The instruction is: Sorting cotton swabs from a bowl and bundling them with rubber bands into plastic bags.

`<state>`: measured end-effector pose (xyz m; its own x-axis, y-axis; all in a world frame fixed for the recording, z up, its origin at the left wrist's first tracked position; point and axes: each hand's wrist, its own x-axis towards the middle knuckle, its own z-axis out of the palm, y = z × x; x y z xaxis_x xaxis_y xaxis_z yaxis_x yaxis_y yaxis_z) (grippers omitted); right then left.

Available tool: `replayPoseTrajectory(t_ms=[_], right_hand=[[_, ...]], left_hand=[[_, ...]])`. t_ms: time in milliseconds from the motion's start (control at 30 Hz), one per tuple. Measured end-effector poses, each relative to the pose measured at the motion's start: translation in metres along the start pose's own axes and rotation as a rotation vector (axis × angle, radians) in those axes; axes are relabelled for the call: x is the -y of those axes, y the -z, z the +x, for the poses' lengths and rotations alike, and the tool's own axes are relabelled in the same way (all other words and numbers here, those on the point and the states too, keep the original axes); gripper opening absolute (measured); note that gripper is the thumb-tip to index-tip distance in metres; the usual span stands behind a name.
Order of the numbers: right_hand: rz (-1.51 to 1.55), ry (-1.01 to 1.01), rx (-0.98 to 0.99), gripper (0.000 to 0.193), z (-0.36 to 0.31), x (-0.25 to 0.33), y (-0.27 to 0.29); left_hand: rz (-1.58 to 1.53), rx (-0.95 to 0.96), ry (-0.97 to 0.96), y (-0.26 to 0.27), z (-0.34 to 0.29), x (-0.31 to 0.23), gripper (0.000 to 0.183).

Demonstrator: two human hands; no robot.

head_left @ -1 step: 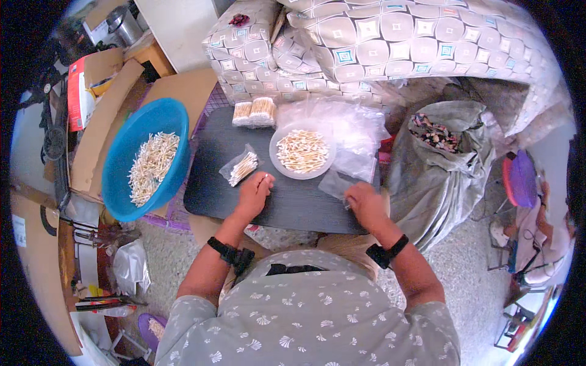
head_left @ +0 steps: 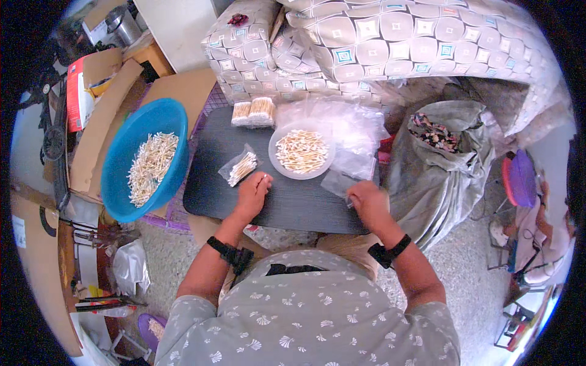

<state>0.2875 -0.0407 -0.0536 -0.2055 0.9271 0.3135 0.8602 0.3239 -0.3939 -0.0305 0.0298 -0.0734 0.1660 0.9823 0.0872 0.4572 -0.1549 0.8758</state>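
Observation:
On the dark table [head_left: 293, 207], my left hand [head_left: 253, 194] rests with curled fingers. A small white bit shows at its fingertips, but what they hold is too small to make out. Just beyond it lies a clear bag [head_left: 242, 168] with cotton swabs inside. At the table's right, my right hand [head_left: 368, 201] pinches the near side of a flat clear plastic bag [head_left: 334, 183]. Between and beyond my hands stands a whitish bowl [head_left: 274, 160] full of loose cotton swabs [head_left: 302, 150].
Packed swab bundles [head_left: 253, 113] and a heap of clear bags [head_left: 357, 125] lie along the table's far side. A blue basin [head_left: 112, 183] of swabs stands left, against cardboard [head_left: 107, 128]. Grey cloth [head_left: 421, 183] hangs at right; a patterned sofa [head_left: 397, 43] is behind.
My right hand has shifted very slightly to the right with the flat plastic bag. My left hand stays in nearly the same place.

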Motion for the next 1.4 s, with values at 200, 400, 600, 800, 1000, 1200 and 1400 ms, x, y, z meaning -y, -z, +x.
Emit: replayPoseTrajectory(t_ms=[200,400,600,800,1000,1200,1400], right_hand=[[-0.102,0.042,-0.116,0.008,0.022,-0.033,0.029],[-0.191,0.111,0.067,0.010,0.045,-0.060,0.024],[-0.167,0.223,0.127,0.012,0.071,-0.056,0.016],[-0.129,0.167,0.180,0.015,0.076,-0.046,0.020],[-0.078,0.197,0.137,0.023,0.076,-0.042,0.018],[-0.065,0.191,0.003,0.022,0.089,-0.021,0.027],[0.131,0.275,-0.009,0.021,0.123,0.018,0.021]], left_hand=[[0.339,-0.074,-0.328,-0.004,0.003,0.020,0.015],[0.342,-0.075,-0.314,-0.005,0.002,0.018,0.015],[0.380,-0.072,-0.295,-0.005,0.002,0.015,0.016],[0.402,-0.081,-0.288,-0.005,0.003,0.012,0.016],[0.384,-0.093,-0.320,-0.005,0.004,0.018,0.016],[0.393,-0.029,-0.246,0.001,-0.001,0.007,0.017],[0.344,-0.091,-0.257,0.000,-0.002,0.013,0.017]])
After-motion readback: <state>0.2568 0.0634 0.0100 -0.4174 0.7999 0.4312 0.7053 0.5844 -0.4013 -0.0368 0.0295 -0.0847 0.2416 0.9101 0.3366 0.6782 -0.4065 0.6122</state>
